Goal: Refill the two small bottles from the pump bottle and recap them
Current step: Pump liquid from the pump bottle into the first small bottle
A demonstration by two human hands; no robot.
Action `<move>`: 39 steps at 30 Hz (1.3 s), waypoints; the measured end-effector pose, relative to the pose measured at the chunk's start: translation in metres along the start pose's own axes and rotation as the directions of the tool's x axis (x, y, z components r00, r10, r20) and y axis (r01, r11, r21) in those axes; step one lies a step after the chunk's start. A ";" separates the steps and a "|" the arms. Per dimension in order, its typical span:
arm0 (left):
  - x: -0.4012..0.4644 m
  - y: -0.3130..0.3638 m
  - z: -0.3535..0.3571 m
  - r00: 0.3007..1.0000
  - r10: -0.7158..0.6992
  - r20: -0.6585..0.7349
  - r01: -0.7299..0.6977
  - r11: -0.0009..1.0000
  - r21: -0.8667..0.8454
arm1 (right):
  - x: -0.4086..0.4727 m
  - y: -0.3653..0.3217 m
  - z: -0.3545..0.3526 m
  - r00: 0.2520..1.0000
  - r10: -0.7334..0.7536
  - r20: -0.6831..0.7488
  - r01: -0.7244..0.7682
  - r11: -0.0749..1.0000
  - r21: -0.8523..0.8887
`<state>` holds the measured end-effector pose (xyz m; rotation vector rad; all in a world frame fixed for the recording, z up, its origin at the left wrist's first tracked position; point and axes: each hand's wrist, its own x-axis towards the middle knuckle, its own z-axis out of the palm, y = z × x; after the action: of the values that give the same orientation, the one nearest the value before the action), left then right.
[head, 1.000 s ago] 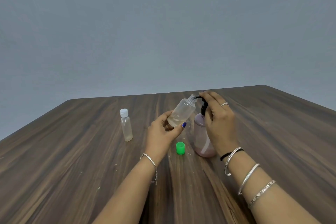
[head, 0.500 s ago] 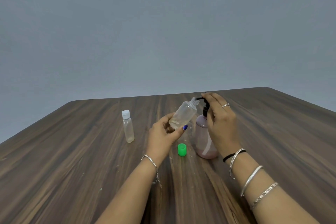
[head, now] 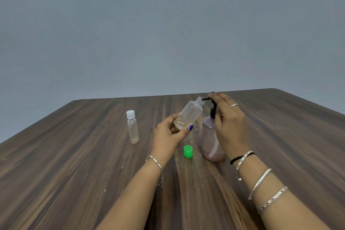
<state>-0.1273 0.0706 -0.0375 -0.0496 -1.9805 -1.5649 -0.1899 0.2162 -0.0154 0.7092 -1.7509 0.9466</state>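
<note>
Left hand (head: 169, 134) curled round open small bottle (head: 189, 115), tilted, mouth at pump bottle (head: 211, 140) spout, mid tabletop (head: 74, 164). Right hand (head: 228, 123) fingers on pump head (green cap (head: 188, 151) beside).

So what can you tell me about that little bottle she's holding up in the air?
The uncapped small bottle is clear, frosty-looking plastic with a threaded open neck. It is tilted, mouth pointing up and right toward the black nozzle of the pink pump bottle. A little pale liquid sits at its bottom. The left hand holds its lower end off the table. Its likely cap, the green cap, stands on the wooden table below.
</note>
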 end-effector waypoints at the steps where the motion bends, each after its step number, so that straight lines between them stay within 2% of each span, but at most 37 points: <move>1: 0.000 0.000 0.000 1.000 -0.002 0.000 0.002 1.000 -0.001 | -0.001 0.000 0.001 1.000 0.006 -0.005 -0.006 1.000 0.000; 39: 0.000 -0.005 -0.001 1.000 0.000 0.024 -0.001 0.999 0.044 | 0.000 0.002 0.000 0.999 -0.002 0.037 0.003 0.999 -0.036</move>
<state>-0.1287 0.0677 -0.0416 -0.0509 -2.0323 -1.5269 -0.1914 0.2171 -0.0162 0.7095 -1.7943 0.9038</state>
